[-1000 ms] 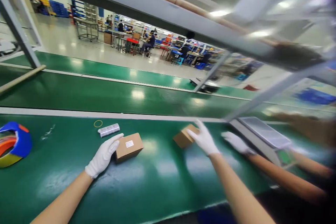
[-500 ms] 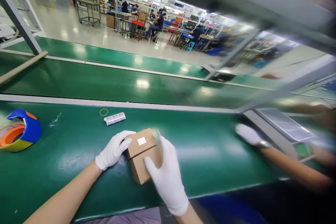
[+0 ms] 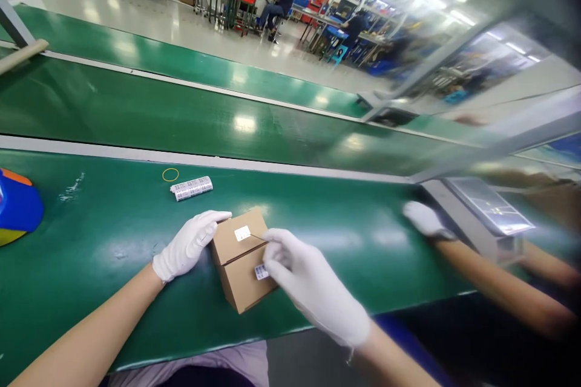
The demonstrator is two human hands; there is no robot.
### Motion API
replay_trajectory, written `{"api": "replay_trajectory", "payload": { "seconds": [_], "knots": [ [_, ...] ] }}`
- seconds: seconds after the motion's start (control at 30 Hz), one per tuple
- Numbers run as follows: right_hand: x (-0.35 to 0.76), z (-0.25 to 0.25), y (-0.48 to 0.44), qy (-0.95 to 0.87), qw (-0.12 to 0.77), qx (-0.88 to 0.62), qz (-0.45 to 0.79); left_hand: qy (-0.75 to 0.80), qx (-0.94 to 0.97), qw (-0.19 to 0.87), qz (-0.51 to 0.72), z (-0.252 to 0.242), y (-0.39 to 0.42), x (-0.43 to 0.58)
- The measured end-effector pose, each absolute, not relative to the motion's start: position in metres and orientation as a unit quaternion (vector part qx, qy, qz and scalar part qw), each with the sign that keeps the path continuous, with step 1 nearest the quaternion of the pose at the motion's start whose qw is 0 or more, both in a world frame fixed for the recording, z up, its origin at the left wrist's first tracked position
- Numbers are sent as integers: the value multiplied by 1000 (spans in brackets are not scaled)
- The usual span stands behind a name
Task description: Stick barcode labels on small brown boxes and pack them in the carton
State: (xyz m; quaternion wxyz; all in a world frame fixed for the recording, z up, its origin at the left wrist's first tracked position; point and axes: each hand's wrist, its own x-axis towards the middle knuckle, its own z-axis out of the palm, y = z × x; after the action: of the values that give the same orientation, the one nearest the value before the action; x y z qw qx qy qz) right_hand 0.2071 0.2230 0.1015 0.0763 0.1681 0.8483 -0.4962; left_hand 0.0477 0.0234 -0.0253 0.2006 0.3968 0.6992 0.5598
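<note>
A small brown cardboard box (image 3: 245, 287) sits tilted in view on the green work surface, a white printed label (image 3: 242, 233) on its top flap. My left hand (image 3: 186, 246), in a white glove, steadies the box at its left back corner, fingers stretched along the edge. Over the right side of the box, my gloved right hand (image 3: 284, 260) is closed in a pinch. From its fingertips a thin dark pointed tool (image 3: 258, 236) reaches toward the top label; most of it is hidden. A second printed label (image 3: 262, 271) shows by the right thumb; whether it is stuck down I cannot tell.
Behind the box lie a curled strip of labels (image 3: 192, 188) and a yellow rubber band (image 3: 170, 175). A blue tape dispenser (image 3: 20, 207) is at the left edge. At right, another person's gloved hand (image 3: 422, 217) is beside a grey device (image 3: 463, 214).
My right hand has gone from spread over the box's right side to a pinch near the top label. My left thumb has come off the top. The view has tipped down.
</note>
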Motion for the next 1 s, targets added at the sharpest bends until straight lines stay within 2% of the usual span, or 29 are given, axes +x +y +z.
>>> {"api": "replay_trajectory", "payload": {
  "seconds": [0.3, 0.63, 0.73, 0.9, 1.0],
  "knots": [
    [198, 105, 223, 855, 105, 156, -483, 704, 375, 225, 559, -19, 23, 48],
    [198, 104, 222, 868, 93, 146, -465, 705, 385, 218, 555, -19, 22, 47],
    [199, 102, 212, 899, 66, 134, -412, 704, 385, 216, 556, -19, 22, 47],
    [205, 95, 207, 954, 21, 172, -246, 705, 383, 222, 554, -20, 23, 48],
    [210, 89, 235, 944, -21, 229, -237, 709, 381, 223, 550, -23, 22, 45]
  ]
}}
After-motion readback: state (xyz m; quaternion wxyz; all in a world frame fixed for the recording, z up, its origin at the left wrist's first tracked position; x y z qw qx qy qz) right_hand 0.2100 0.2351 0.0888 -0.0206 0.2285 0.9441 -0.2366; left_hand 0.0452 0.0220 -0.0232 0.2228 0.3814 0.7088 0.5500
